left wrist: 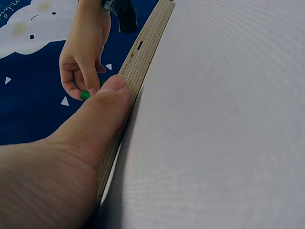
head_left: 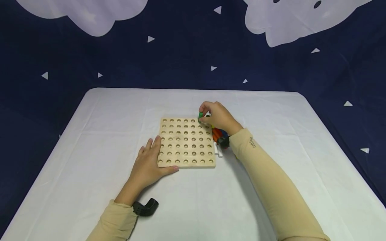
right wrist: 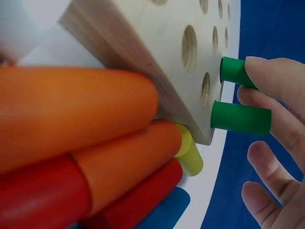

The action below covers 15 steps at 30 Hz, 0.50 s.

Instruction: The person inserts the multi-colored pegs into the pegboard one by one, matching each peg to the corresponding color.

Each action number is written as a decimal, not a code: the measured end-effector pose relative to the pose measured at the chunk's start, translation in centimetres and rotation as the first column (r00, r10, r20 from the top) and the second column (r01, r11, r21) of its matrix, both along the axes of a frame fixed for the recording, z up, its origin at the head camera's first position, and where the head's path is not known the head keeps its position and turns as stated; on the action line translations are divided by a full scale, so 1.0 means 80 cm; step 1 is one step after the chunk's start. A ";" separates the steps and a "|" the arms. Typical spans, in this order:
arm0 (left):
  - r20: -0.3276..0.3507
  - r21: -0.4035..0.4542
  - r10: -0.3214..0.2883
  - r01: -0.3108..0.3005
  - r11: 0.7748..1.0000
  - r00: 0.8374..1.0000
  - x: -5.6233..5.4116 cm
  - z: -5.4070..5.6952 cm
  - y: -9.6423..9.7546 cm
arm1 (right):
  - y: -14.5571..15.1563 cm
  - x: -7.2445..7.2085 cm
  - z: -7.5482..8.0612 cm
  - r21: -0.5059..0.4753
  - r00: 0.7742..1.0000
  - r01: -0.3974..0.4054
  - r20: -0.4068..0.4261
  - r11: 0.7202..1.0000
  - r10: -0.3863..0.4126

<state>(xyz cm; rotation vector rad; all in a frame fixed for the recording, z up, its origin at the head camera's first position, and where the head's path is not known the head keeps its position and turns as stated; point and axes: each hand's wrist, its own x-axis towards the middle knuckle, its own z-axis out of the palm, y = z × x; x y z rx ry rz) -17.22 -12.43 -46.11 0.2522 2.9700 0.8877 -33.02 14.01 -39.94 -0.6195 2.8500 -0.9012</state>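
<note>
A square wooden pegboard with rows of round holes lies flat on the table. The left hand rests against it, fingers along the left side and thumb straight along the front edge. At the board's far right, the right hand pinches a green peg between thumb and index finger, the peg's lower end at a back-row hole. Another green peg stands in the corner hole beside it. The right hand's other fingers are spread and hold nothing.
Loose pegs lie along the board's right side, partly under the right wrist: orange pegs, red pegs, a yellow peg, a blue peg and white pegs. The white-covered table backs onto a dark blue cloth.
</note>
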 end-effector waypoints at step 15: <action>-0.009 0.001 -0.005 0.005 1.000 1.000 -0.001 -0.001 0.000 | -0.003 0.003 -0.003 0.084 1.000 0.009 0.012 0.996 -0.010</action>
